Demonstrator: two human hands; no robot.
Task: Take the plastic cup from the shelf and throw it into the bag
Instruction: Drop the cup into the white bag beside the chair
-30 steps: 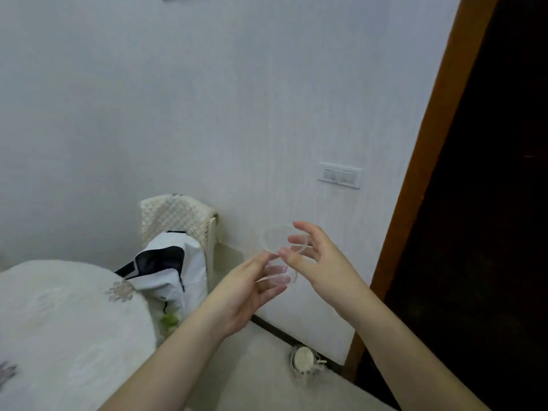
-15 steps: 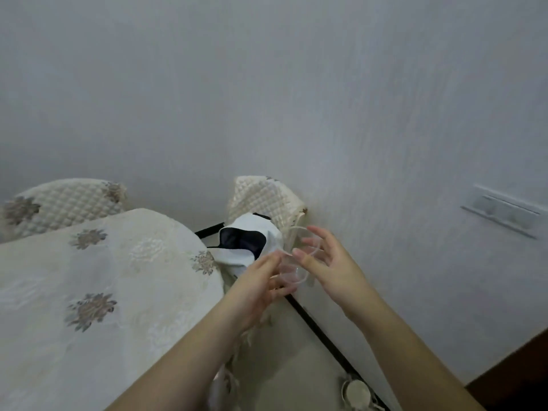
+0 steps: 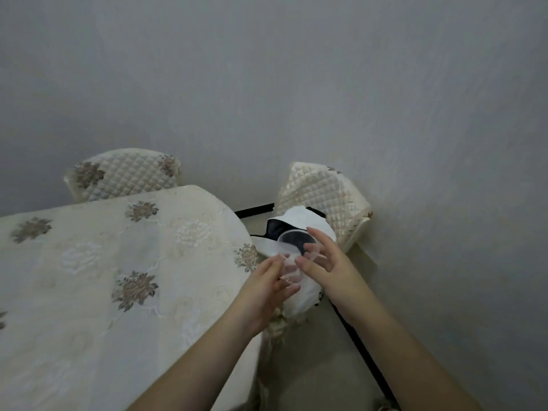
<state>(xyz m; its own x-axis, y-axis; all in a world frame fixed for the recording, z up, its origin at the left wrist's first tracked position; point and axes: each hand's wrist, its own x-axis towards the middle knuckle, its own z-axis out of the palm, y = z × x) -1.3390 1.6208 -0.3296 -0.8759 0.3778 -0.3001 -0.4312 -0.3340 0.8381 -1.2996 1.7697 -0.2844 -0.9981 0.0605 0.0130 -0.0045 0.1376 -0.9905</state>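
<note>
Two bare hands hold a clear plastic cup (image 3: 292,256) in the air between a cloth-covered table (image 3: 98,277) and a grey wall (image 3: 296,84), directly over a white bag (image 3: 299,216) with a dark opening. The cup is tilted, its round rim turned up and away from the person so that the bag's black interior shows through it, its base pointing back toward the wrists. The left hand (image 3: 264,289) cups the lower part of the cup from the left, fingers curled loosely around the base with the thumb lying along the near side. The right hand (image 3: 329,262) closes on it from the right, thumb pressed to the cup's side just below the rim and fingers (image 3: 315,247) spread and bent around the far wall, their tips showing through the transparent plastic. Both hands are in contact with the cup; neither is clenched tight. The bag sits on a chair with a quilted cream cover (image 3: 323,194) that stands against the wall, just beside the table's rounded edge. A second quilted chair back (image 3: 124,173) rises behind the table at the left. The tablecloth is cream with brown floral motifs, and a dark skirting strip (image 3: 255,209) runs along the foot of the wall.
</note>
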